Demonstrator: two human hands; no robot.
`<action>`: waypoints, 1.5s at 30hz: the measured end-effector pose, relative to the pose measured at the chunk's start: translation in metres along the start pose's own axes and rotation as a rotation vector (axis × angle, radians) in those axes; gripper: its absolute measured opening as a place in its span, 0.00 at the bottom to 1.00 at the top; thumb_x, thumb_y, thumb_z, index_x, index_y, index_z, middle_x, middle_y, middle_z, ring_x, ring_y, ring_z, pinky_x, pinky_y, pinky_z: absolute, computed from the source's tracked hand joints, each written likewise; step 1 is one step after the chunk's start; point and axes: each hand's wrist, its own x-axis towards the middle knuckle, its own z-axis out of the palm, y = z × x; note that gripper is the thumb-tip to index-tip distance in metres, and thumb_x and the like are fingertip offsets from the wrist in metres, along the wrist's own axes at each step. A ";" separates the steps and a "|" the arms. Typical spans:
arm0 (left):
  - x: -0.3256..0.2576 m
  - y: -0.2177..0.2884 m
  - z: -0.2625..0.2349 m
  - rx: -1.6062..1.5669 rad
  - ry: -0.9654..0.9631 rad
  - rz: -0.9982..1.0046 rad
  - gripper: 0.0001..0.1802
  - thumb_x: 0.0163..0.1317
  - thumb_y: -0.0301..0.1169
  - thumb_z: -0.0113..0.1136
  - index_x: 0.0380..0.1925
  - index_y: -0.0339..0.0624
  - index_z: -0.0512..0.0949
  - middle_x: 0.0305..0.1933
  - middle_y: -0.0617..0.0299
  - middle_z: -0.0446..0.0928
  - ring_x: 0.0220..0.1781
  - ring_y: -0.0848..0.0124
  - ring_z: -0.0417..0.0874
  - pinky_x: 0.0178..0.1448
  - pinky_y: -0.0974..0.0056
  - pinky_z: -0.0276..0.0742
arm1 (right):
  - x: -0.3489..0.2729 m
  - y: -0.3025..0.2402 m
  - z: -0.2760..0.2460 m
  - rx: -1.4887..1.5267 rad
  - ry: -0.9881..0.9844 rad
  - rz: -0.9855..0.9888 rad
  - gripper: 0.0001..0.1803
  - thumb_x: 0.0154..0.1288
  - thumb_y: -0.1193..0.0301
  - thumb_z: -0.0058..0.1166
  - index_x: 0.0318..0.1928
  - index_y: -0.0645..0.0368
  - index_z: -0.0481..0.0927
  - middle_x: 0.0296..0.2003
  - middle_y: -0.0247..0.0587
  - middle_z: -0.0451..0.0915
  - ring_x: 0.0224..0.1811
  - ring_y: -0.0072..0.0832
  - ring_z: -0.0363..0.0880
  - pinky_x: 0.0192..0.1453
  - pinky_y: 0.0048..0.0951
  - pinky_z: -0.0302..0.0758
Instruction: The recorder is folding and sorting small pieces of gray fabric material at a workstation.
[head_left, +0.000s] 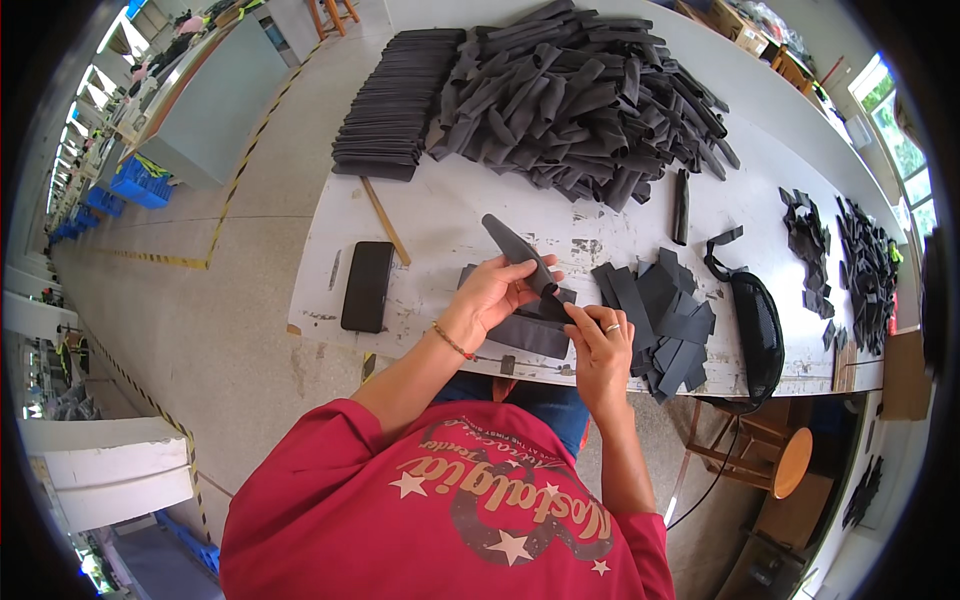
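A black fabric tube (510, 240) lies slantwise in my left hand (487, 298), whose fingers and thumb close around its lower part. My right hand (600, 345) pinches a small dark piece (553, 304) at the tube's near end; whether it is inside the tube or only against it, I cannot tell. Beneath both hands, dark folded fabric pieces (530, 336) lie along the table's front edge. Beside my right hand is a loose heap of flat black strips (665, 320), some hanging over the edge.
A large pile of black tubes (590, 100) and a neat stack (395, 105) fill the table's back. A phone (367, 287) and a wooden stick (385, 222) lie at left. At right are a black pouch (757, 335), more black scraps (868, 270) and a wooden stool (790, 463).
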 end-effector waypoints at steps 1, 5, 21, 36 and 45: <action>-0.001 0.000 0.001 0.008 -0.014 -0.016 0.14 0.70 0.23 0.49 0.53 0.30 0.69 0.56 0.46 0.76 0.57 0.51 0.80 0.57 0.50 0.83 | 0.002 0.000 0.000 -0.001 0.000 -0.002 0.19 0.54 0.77 0.64 0.48 0.53 0.84 0.38 0.35 0.78 0.42 0.34 0.73 0.48 0.35 0.66; -0.007 0.004 0.003 0.077 -0.047 -0.057 0.16 0.70 0.23 0.49 0.56 0.33 0.68 0.59 0.45 0.74 0.58 0.51 0.80 0.60 0.49 0.80 | 0.007 0.000 -0.004 -0.104 0.044 -0.052 0.17 0.54 0.78 0.63 0.46 0.54 0.84 0.37 0.35 0.78 0.41 0.34 0.73 0.47 0.36 0.66; -0.038 -0.016 0.042 0.229 -0.077 0.336 0.34 0.67 0.21 0.54 0.70 0.35 0.52 0.59 0.43 0.74 0.59 0.59 0.79 0.60 0.58 0.78 | 0.006 -0.014 0.013 -0.154 0.149 -0.060 0.29 0.57 0.73 0.64 0.60 0.58 0.74 0.44 0.41 0.75 0.45 0.40 0.72 0.50 0.40 0.67; -0.033 -0.013 0.040 0.131 -0.138 0.372 0.10 0.71 0.35 0.55 0.41 0.39 0.72 0.43 0.44 0.83 0.60 0.54 0.79 0.64 0.55 0.72 | -0.002 -0.014 0.028 0.079 0.031 -0.088 0.21 0.55 0.78 0.65 0.48 0.62 0.71 0.46 0.53 0.74 0.45 0.50 0.75 0.47 0.45 0.74; -0.034 -0.011 0.038 0.104 -0.072 0.341 0.13 0.70 0.37 0.56 0.38 0.37 0.75 0.47 0.43 0.82 0.58 0.57 0.80 0.62 0.56 0.73 | 0.010 -0.023 0.031 0.085 0.017 -0.140 0.20 0.54 0.79 0.66 0.45 0.62 0.71 0.46 0.54 0.74 0.44 0.51 0.76 0.46 0.44 0.75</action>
